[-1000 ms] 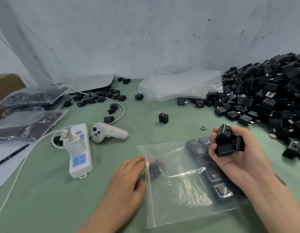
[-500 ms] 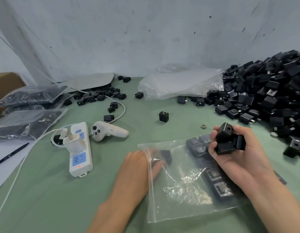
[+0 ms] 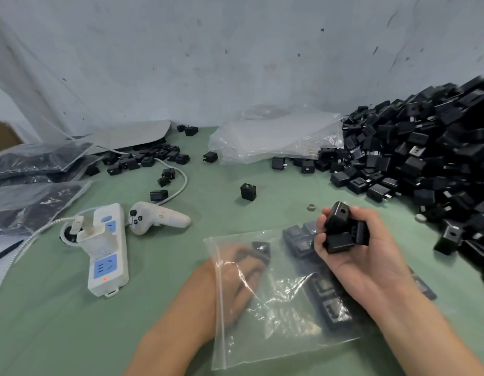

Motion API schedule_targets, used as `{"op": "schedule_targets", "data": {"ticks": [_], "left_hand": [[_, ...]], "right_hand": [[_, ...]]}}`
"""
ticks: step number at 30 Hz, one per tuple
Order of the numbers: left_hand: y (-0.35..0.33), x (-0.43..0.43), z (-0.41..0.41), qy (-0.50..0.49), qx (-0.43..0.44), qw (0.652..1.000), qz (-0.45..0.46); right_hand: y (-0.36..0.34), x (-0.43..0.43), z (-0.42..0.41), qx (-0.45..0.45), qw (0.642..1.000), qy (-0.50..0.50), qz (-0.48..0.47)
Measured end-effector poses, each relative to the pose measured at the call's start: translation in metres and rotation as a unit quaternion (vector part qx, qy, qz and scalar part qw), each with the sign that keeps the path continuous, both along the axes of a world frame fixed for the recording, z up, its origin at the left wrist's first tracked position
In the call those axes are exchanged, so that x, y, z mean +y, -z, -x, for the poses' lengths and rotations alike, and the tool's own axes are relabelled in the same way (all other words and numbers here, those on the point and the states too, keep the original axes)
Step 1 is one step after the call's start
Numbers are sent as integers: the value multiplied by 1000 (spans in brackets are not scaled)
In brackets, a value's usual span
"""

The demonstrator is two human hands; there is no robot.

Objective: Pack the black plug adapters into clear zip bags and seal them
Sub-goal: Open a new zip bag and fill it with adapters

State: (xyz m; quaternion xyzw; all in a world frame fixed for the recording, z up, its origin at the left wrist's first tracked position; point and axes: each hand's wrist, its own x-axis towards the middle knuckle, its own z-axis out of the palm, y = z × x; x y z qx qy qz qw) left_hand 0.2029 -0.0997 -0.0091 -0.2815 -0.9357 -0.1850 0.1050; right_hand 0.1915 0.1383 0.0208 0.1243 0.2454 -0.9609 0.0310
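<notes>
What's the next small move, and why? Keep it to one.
Probably slide the adapter at the fingertips of the left hand across to the row of adapters inside the zip bag: that hand is inside it, and the right hand holds spare adapters.

Clear zip bag (image 3: 276, 321) lies flat, mouth leftward — black plug adapters (image 3: 332, 308) rowed inside.

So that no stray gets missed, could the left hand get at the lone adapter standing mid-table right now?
Probably not yet: the left hand is inside the clear zip bag and must come out first. After that, bare table leads to the lone adapter.
</notes>
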Motion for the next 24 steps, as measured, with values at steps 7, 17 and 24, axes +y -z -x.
{"op": "schedule_targets", "data": {"ticks": [7, 17, 24], "left_hand": [[-1, 22, 4, 4, 22, 999, -33], [1, 26, 2, -6, 98, 995, 20], [3, 15, 1, -4, 4, 1000, -21]], "right_hand": [[-3, 1, -2, -5, 1000, -8, 4], [-5, -1, -3, 6, 1000, -8, -16], [-6, -1, -3, 7, 1000, -10, -21]]}}
